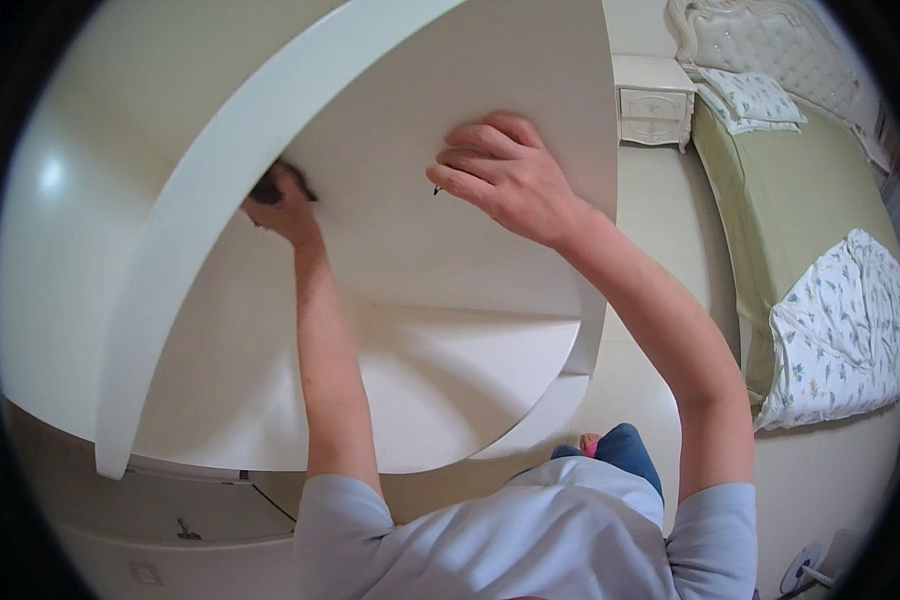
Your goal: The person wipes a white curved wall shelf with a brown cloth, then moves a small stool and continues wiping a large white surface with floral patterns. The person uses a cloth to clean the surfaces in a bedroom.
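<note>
My left hand point(289, 210) reaches under the curved white upper shelf point(195, 180) of a corner unit. Its fingers are around a dark object point(267, 189), blurred and partly covered by the hand and the shelf edge. Higher on the right, my right hand point(502, 176) is curled close to the white side panel point(435, 255). A tiny black piece point(436, 190) pokes out below its pinched fingertips; what it is cannot be made out. Below both hands lies a white quarter-round shelf point(450, 382).
To the right stand a white nightstand point(654, 112) and a bed point(802, 180) with pillows point(754, 97) and a crumpled floral cover point(840, 337). An open compartment point(157, 502) is at lower left. A white pedestal base point(801, 568) stands at lower right.
</note>
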Motion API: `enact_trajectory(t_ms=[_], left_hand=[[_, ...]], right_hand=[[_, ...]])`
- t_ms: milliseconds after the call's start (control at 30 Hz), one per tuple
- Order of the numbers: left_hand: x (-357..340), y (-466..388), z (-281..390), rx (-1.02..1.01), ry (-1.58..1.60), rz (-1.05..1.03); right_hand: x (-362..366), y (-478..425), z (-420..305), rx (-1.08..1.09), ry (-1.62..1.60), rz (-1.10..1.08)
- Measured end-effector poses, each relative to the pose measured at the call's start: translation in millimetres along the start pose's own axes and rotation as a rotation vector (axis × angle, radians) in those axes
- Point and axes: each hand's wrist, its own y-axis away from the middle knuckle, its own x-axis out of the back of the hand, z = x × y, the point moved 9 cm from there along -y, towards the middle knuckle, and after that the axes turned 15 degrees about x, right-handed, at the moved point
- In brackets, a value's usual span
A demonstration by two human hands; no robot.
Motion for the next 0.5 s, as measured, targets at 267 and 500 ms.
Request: enact_trajectory(t_ms=[267,500], left_hand=[[39,93,-166,0.764,0.163,0.139],[30,256,-178,0.851,0.346,0.065]], right_hand=[[-10,0,-1,0.046,0.047,-0.114],[-9,-5,-10,0.05,0.024,-0.059]])
